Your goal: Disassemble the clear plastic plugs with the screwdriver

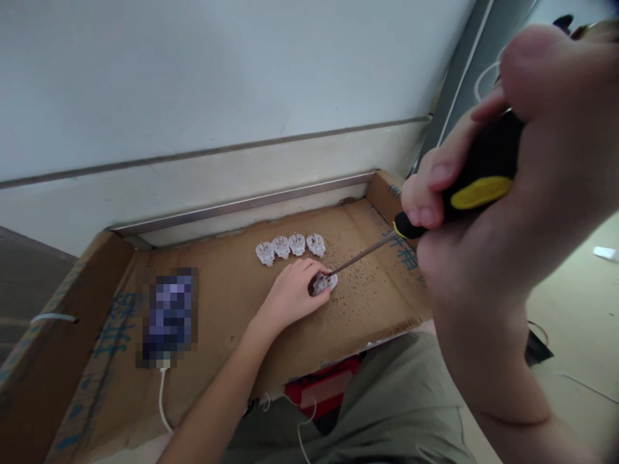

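My right hand (483,167) is wrapped round the black and yellow handle of a screwdriver (362,254), whose long shaft slants down to the left. Its tip meets a small white plug part (325,283) on the cardboard. Thumb and fingers of my left hand (297,287) pinch that part from the left and partly cover it. Just behind, several similar white plug parts (296,243) stand in a row, metal pins pointing up. Many small dark bits, perhaps screws (360,277), lie scattered right of the held part.
The work surface is a cardboard box tray (222,322) with raised sides and blue writing. A blurred-out device (171,316) lies at left, with a white cable (163,399) running from it. A pale wall (217,84) rises behind. Something red (324,386) shows below the front edge.
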Demonstrator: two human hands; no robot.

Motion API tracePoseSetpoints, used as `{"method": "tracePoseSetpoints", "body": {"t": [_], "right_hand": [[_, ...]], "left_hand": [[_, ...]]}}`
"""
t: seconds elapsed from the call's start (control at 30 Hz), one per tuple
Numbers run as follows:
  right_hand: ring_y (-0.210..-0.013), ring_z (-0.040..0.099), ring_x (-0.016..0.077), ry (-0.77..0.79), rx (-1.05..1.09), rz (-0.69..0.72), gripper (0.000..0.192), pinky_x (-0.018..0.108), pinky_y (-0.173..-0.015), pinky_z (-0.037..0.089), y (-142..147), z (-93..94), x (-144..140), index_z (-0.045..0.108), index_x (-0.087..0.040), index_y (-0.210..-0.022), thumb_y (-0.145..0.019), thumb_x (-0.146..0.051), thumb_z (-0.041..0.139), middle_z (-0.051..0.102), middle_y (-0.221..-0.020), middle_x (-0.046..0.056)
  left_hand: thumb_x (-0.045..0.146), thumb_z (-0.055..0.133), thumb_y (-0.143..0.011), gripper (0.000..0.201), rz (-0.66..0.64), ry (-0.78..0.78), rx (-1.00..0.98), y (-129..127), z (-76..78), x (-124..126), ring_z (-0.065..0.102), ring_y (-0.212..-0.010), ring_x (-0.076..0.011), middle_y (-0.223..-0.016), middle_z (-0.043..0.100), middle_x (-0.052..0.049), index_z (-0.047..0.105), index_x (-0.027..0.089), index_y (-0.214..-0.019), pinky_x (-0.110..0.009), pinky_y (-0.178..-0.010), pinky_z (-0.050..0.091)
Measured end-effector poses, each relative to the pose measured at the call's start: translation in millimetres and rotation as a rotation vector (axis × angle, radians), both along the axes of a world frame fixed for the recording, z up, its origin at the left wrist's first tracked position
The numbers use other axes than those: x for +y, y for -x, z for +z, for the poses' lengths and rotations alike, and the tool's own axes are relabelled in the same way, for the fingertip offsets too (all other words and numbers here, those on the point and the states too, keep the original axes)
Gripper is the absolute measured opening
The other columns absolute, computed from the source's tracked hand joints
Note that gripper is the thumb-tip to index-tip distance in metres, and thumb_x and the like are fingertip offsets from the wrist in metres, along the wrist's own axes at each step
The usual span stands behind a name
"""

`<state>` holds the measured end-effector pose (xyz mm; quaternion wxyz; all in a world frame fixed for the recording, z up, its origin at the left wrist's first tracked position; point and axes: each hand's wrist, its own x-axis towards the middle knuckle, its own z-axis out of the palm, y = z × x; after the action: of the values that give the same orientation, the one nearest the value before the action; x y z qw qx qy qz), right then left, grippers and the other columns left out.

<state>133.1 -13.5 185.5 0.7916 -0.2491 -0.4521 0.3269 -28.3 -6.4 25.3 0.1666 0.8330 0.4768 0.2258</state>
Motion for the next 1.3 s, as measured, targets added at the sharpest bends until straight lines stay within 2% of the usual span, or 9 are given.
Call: {"method": "tracePoseSetpoints", "body": {"t": [0.07, 0.2, 0.43, 0.6, 0.83, 1.0, 1.13, 1.2, 1.3], "right_hand": [[-0.037, 0.035, 0.0057, -0.017, 0.005, -0.002, 0.046, 0.021, -0.030, 0.018, 1.3, 1.9, 0.5, 0.034, -0.020, -0.060, -0.079, -0.056, 0.055, 0.042, -0.049, -0.004], [-0.037, 0.036, 0.0062, -0.047, 0.027, 0.027, 0.044, 0.022, -0.030, 0.017, 0.9, 0.7, 2.5, 0.036, -0.019, -0.060, -0.085, -0.054, 0.046, 0.042, -0.051, -0.003], [-0.040, 0.039, 0.0058, -0.063, 0.040, 0.057, 0.043, 0.019, -0.030, 0.019, -0.2, -1.2, 0.7, 0.036, -0.018, -0.060, -0.084, -0.051, 0.048, 0.044, -0.051, -0.003], [-0.038, 0.035, 0.0062, 0.002, -0.013, 0.053, 0.036, 0.020, -0.030, 0.020, -3.1, -1.5, 3.2, 0.049, -0.021, -0.075, -0.080, -0.057, 0.053, 0.043, -0.050, -0.004], [-0.035, 0.033, 0.0066, -0.038, 0.012, 0.098, 0.040, 0.022, -0.031, 0.020, -3.6, -5.0, 1.9, 0.047, -0.021, -0.074, -0.088, -0.058, 0.038, 0.044, -0.050, -0.004], [-0.038, 0.038, 0.0069, -0.193, -0.206, 0.153, 0.042, 0.022, -0.030, 0.023, -15.1, -15.7, 8.6, 0.051, -0.026, -0.085, -0.087, -0.064, 0.033, 0.046, -0.054, -0.005], [-0.042, 0.042, 0.0065, -0.251, -0.206, 0.323, 0.053, 0.022, -0.031, 0.026, -23.2, -20.3, 10.2, 0.050, -0.024, -0.081, -0.089, -0.067, 0.019, 0.048, -0.058, -0.004], [-0.044, 0.044, 0.0059, -0.254, -0.225, 0.384, 0.060, 0.021, -0.032, 0.029, -25.8, -19.9, 8.4, 0.046, -0.022, -0.073, -0.089, -0.068, 0.010, 0.048, -0.060, -0.003], [-0.044, 0.045, 0.0060, -0.181, -0.299, 0.340, 0.064, 0.021, -0.033, 0.032, -27.7, -16.9, 4.1, 0.045, -0.023, -0.073, -0.088, -0.070, 0.004, 0.046, -0.058, -0.003]], "left_hand": [[0.036, 0.057, -0.080, 0.019, 0.008, 0.015, -0.005, 0.5, 0.0, 0.1, 0.057, -0.092, -0.0202, -0.096, 0.064, -0.002, 0.059, 0.024, -0.094, -0.036, -0.083, 0.045], [0.037, 0.056, -0.083, 0.018, 0.016, 0.031, -0.016, 0.3, 0.1, 0.2, 0.057, -0.093, -0.0199, -0.097, 0.064, -0.002, 0.059, 0.024, -0.094, -0.036, -0.084, 0.044], [0.034, 0.052, -0.085, 0.016, 0.029, 0.006, -0.011, -2.3, -1.5, 0.3, 0.058, -0.092, -0.0208, -0.096, 0.066, -0.004, 0.060, 0.023, -0.092, -0.037, -0.084, 0.045], [0.036, 0.053, -0.084, 0.017, 0.044, -0.002, 0.013, -2.0, -1.4, 0.3, 0.059, -0.089, -0.0209, -0.093, 0.067, -0.002, 0.060, 0.023, -0.092, -0.037, -0.081, 0.045], [0.026, 0.051, -0.083, 0.016, 0.024, -0.016, -0.008, -0.8, -1.1, 0.2, 0.059, -0.092, -0.0201, -0.098, 0.069, -0.001, 0.061, 0.024, -0.096, -0.036, -0.084, 0.044], [0.026, 0.049, -0.086, 0.015, 0.051, -0.017, 0.023, -3.1, -1.0, -0.2, 0.060, -0.092, -0.0203, -0.096, 0.069, -0.001, 0.062, 0.023, -0.093, -0.037, -0.083, 0.044], [0.028, 0.049, -0.087, 0.015, 0.046, -0.031, 0.036, -3.9, -1.2, -0.4, 0.060, -0.093, -0.0199, -0.096, 0.068, -0.002, 0.061, 0.022, -0.093, -0.036, -0.082, 0.043], [0.029, 0.048, -0.088, 0.016, 0.053, -0.044, 0.061, -4.3, -1.7, -0.8, 0.060, -0.093, -0.0201, -0.096, 0.068, -0.002, 0.061, 0.022, -0.093, -0.036, -0.082, 0.043], [0.029, 0.049, -0.087, 0.016, 0.086, -0.054, 0.096, -5.5, -3.0, -1.8, 0.060, -0.092, -0.0202, -0.095, 0.068, -0.002, 0.062, 0.022, -0.094, -0.035, -0.080, 0.043]]}}
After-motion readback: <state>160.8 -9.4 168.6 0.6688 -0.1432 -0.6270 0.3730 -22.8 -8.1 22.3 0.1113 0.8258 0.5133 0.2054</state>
